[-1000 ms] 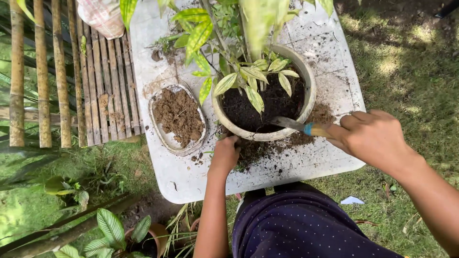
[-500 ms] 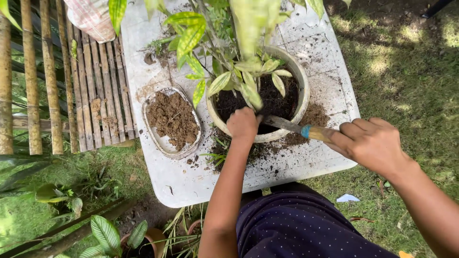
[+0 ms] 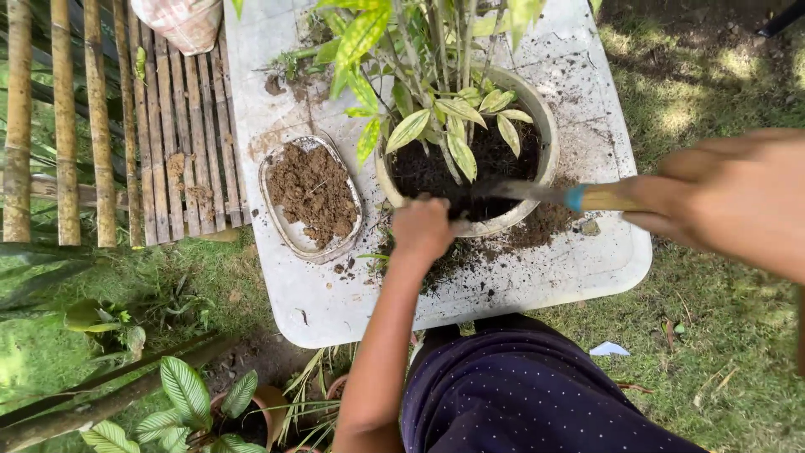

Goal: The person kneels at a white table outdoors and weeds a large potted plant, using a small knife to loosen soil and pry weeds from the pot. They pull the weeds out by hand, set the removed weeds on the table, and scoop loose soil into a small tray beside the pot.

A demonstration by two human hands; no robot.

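Observation:
A round pale pot (image 3: 543,126) full of dark soil stands on a dirty white table (image 3: 579,260). A plant with yellow-green leaves (image 3: 436,117) grows in it. My left hand (image 3: 423,228) rests on the pot's near rim, fingers curled into the soil. My right hand (image 3: 721,197) is blurred at the right and grips a trowel (image 3: 553,195) with a wooden handle and blue collar. Its blade lies in the soil near the left hand.
An oval tray of brown soil (image 3: 312,195) sits left of the pot. Spilled soil lies on the table in front of the pot. A bamboo rack (image 3: 126,126) stands at left with a cloth bag (image 3: 180,21) on it. Potted plants (image 3: 201,403) sit below on grass.
My left hand went from the table in front of the pot up onto the pot's rim. My right hand came closer to the camera, and the trowel blade stays in the soil.

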